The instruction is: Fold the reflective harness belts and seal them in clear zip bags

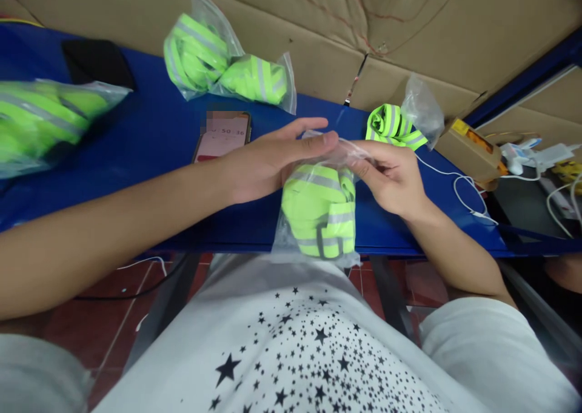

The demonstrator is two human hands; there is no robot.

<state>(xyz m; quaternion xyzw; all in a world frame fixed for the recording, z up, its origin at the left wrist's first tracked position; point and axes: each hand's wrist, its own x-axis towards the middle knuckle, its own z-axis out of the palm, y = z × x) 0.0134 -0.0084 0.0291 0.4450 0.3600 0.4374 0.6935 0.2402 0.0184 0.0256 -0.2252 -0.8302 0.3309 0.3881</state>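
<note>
Between my hands, at the front edge of the blue table, is a clear plastic bag with a folded neon-yellow reflective strap inside. The strap has grey stripes and a dark buckle that faces me. My left hand pinches the bag's top edge from the left, thumb over the plastic and index finger raised. From the right, my right hand grips the same edge between thumb and curled fingers. The bag's bottom hangs slightly over the table edge, near my shirt.
Two bagged neon straps lean against the cardboard wall. Another bagged strap lies at the left near a black object. A phone lies behind my left forearm. An unbagged strap, a cardboard box and white cable are right.
</note>
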